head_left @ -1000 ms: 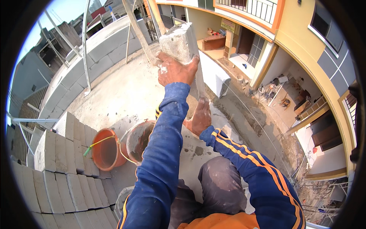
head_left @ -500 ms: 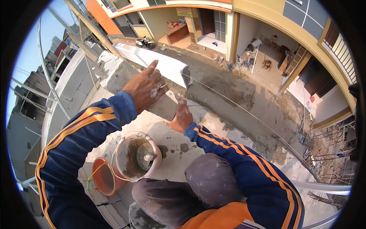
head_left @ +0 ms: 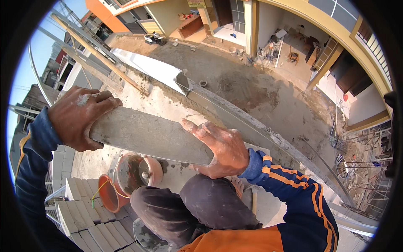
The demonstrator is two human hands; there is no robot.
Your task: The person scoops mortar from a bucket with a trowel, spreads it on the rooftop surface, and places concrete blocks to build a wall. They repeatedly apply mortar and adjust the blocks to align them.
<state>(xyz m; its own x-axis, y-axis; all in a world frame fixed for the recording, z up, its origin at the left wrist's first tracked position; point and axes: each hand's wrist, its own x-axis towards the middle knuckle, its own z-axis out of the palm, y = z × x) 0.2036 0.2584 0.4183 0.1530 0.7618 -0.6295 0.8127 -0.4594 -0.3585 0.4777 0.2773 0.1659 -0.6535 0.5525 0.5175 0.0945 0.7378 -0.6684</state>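
A long grey concrete block (head_left: 151, 133) is held level in front of my knees, one end in each hand. My left hand (head_left: 82, 117) is closed over its left end, with a pale smear of dried mortar on the back. My right hand (head_left: 222, 147) grips the opposite end, fingers over the upper edge and thumb below. Under the block stands a large orange bucket (head_left: 157, 172) with grey mortar and a round tool part inside; the block hides some of its rim. Beside it a smaller orange bucket (head_left: 105, 194) leans, with a yellow-green cord across it.
Stacked grey blocks (head_left: 75, 216) stand at lower left. A white-faced wall section (head_left: 147, 67) lies beyond my hands, and a narrow wall ledge (head_left: 252, 126) runs toward lower right, with a drop to the ground below. A wooden pole (head_left: 100, 54) slants at upper left.
The block has come up and closer to me, now between both hands. My left hand moved left and nearer; my right hand moved right and down onto the block's end.
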